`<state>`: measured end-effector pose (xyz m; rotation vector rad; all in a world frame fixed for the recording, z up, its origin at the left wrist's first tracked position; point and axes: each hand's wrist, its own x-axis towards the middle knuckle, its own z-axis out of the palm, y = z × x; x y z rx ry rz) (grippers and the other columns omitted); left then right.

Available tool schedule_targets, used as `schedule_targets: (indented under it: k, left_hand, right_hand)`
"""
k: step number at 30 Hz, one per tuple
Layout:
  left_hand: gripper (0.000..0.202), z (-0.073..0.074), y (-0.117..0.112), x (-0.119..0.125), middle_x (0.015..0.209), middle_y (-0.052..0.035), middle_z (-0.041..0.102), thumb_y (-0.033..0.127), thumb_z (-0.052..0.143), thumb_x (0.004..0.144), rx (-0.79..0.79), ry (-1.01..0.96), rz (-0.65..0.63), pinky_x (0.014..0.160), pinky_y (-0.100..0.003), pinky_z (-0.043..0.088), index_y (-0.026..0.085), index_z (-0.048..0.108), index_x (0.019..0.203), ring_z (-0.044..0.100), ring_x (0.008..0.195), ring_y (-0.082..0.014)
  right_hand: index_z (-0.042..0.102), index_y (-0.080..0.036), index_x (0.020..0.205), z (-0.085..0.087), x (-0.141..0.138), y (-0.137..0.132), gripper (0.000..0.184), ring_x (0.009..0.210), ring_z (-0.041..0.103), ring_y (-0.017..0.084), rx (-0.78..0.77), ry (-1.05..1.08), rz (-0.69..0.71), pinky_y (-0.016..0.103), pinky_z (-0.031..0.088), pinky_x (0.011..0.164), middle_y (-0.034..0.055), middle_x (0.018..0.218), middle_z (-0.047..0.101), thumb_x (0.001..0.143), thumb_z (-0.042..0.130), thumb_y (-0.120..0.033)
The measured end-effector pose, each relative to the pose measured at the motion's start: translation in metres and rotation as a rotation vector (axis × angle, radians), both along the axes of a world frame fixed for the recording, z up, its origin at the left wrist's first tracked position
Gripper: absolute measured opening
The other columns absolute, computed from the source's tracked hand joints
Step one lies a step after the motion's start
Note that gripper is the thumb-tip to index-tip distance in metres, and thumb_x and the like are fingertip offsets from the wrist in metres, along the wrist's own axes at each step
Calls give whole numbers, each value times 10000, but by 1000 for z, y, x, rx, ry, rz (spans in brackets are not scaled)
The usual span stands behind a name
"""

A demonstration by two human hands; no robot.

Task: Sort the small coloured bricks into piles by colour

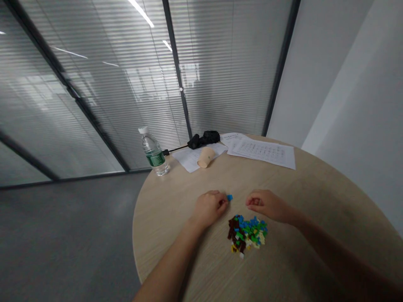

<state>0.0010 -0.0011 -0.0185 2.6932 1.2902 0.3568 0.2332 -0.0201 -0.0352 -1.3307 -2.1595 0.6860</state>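
Note:
My left hand [209,207] rests on the round wooden table [315,209] with its fingers curled, pinching a small blue brick [229,197] at the fingertips. My right hand [267,205] lies a little to the right, fingers curled inward; whether anything is inside them is hidden. Just in front of both hands sits a pile of several small bricks [247,233] in blue, green, yellow, brown and white.
At the table's far side stand a plastic water bottle [154,153], a paper cup on its side [206,157], printed sheets [261,151] and a black bundle with a cable [204,138]. Glass walls with blinds rise behind; grey floor lies to the left.

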Motion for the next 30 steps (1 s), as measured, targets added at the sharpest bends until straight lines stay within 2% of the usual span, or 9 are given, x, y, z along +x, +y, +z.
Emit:
schedule_targets:
  k: [4,7,14,19,25,30]
  left_hand:
    - [137,-2,-3,5,809,0,629,232,486,844,-34,-40,-97,664,-218,395,212,620,823,569,775,-139]
    - [138,-2,-5,9,807,-5,630,224,490,841,-55,-39,-132,675,-218,401,208,626,826,568,779,-140]
    - [145,-2,-5,9,819,-9,630,212,487,843,-65,-55,-129,674,-222,407,204,631,826,568,784,-141]
    - [134,-2,-6,9,804,-6,628,212,495,841,-56,-92,-138,692,-230,406,205,627,825,564,783,-144]
    - [146,-1,-8,12,808,-14,625,210,492,845,-66,-82,-153,701,-234,407,205,637,828,558,789,-148]
    - [138,0,-7,12,801,-21,624,208,501,848,-54,-86,-152,713,-241,409,195,637,831,552,794,-154]
  right_hand:
    - [701,-157,794,-2,16,-17,122,633,591,148,-42,-5,62,236,447,582,51,736,656,752,593,-196]
    - [710,-165,833,-6,19,-19,157,631,574,142,-42,1,89,236,439,588,51,745,648,788,583,-243]
    - [717,-185,807,-13,16,-18,146,628,543,140,-11,-1,87,236,418,568,44,746,613,802,577,-228]
    - [700,-194,753,-12,13,-20,126,621,535,137,-5,-13,88,238,417,574,29,731,594,791,580,-189]
    - [704,-203,845,-9,14,-23,145,639,552,133,-11,-11,122,227,425,578,27,770,596,807,565,-193]
    - [702,-204,771,-7,13,-24,105,639,557,132,-9,-16,121,223,424,575,22,760,605,788,599,-192]
